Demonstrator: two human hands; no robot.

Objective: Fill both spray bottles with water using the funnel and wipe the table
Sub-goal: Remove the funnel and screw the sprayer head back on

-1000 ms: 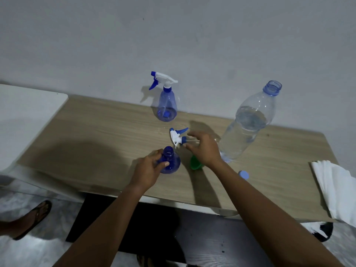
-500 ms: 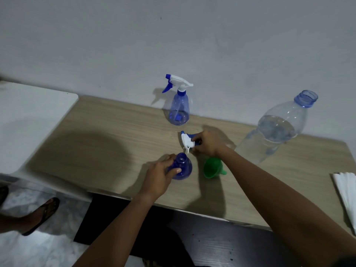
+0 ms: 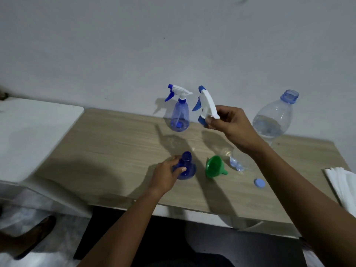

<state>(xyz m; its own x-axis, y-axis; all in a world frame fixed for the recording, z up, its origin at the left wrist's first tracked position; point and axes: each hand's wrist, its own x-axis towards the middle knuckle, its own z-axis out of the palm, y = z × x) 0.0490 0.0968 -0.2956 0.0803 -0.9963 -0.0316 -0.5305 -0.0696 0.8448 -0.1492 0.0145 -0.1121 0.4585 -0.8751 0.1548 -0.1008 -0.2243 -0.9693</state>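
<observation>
Opening done, filling not begun, by the look.
Aloft, right hand (image 3: 229,128) pinches white-and-blue trigger sprayer head (image 3: 207,105); left hand (image 3: 167,176) curls fingers round open blue plastic spray bottle (image 3: 185,166) on wooden table (image 3: 115,151), green plastic funnel (image 3: 213,166) lying just beside; 2nd spray bottle (image 3: 180,116), head on, at back; wipe left.

Two blue spray bottles: back spray bottle (image 3: 180,120) with its trigger on, front spray bottle (image 3: 187,160) open-necked. One loose trigger head (image 3: 208,105), white and blue. Just the one green funnel (image 3: 212,167). One big clear water bottle (image 3: 273,120), cap off. One light-blue cap (image 3: 259,183). One stack of white paper towels (image 3: 341,184). One wooden surface (image 3: 115,143), plus one white surface (image 3: 34,132) on the left. One foot (image 3: 36,234) on the floor.
</observation>
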